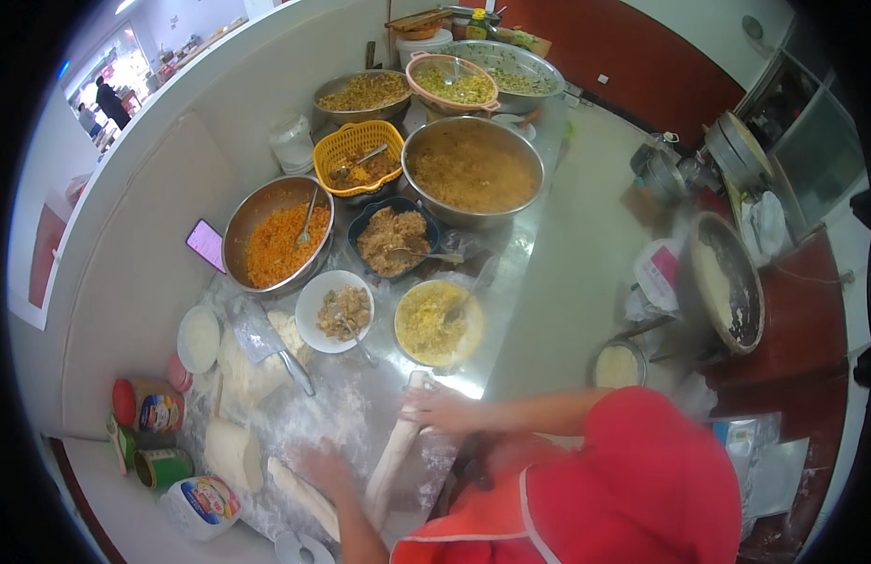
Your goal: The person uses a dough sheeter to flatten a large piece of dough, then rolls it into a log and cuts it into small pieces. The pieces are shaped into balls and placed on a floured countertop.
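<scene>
My right hand [446, 409] grips the upper part of a long dough roll [386, 469], with fingers across it and its far end sticking out beyond them. Blurred by motion, my left hand [326, 469] is over the floured metal table [336, 416], beside a shorter dough strip [301, 493]; no held object shows in it. A thick dough block [231, 451] lies left of that strip. Farther up, a cleaver [259, 338] rests on a floury dough slab [248, 374]. Part of the long roll is hidden behind my left forearm.
Beyond the dough stand a white bowl [308, 310] of filling, a yellow-filled bowl [439, 289], a steel bowl [234, 247] of orange filling and a large steel basin [537, 176]. Jars and a plastic jug [202, 507] line the left wall. A phone [206, 243] leans there.
</scene>
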Demonstrator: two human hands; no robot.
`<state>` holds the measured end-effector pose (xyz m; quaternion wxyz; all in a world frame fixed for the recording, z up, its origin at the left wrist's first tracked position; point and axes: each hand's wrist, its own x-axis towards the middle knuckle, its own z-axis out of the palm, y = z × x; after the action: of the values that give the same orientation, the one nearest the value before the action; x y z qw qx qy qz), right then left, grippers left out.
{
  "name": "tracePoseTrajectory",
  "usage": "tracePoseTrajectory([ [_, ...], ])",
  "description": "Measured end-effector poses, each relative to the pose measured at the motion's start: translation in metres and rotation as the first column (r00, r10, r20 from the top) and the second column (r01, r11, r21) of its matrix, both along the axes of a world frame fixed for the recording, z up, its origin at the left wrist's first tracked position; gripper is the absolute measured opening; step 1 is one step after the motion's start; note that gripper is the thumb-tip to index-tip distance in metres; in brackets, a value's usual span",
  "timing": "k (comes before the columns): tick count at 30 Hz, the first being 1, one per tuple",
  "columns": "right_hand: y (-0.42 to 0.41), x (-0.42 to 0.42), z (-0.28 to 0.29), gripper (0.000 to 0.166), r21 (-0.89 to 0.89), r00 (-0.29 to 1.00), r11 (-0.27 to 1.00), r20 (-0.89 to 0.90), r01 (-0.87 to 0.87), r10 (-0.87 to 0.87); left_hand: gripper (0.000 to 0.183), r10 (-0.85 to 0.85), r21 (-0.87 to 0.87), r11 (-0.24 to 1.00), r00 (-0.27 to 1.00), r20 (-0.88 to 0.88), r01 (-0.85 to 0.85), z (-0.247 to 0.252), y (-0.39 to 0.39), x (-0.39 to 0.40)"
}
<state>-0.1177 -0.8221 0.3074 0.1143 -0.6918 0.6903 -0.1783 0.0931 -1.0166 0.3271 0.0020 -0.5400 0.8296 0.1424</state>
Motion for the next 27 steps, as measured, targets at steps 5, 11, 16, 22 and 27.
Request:
tracePoseTrajectory([
  [5,-0.012,0.009,-0.026,0.064,-0.07,0.926,0.937,0.195,0.343,-0.324,0.045,-0.516,0.065,0.821,0.785,-0.343,0.567,-0.044,0.015,-0.031],
  [11,-0.01,0.017,0.004,0.079,-0.081,0.961,0.996,0.277,0.022,0.001,0.065,-0.449,0.016,0.881,0.845,-0.289,0.474,0.005,0.107,-0.01],
  [16,-0.043,-0.014,-0.001,0.066,-0.075,0.956,0.994,0.278,-0.074,0.092,0.069,-0.22,0.008,0.975,0.965,-0.14,0.223,0.018,0.099,-0.057],
  [22,-0.038,-0.029,0.007,0.041,0.165,0.364,0.986,0.92,-0.02,-0.147,0.058,0.115,0.431,0.9,0.917,-0.381,0.066,0.017,0.097,-0.063],
  [27,-0.048,-0.018,0.013,0.033,0.128,0.739,0.989,0.673,-0.079,-0.028,0.057,-0.17,0.065,0.974,0.894,-0.414,0.215,-0.01,0.099,-0.057],
])
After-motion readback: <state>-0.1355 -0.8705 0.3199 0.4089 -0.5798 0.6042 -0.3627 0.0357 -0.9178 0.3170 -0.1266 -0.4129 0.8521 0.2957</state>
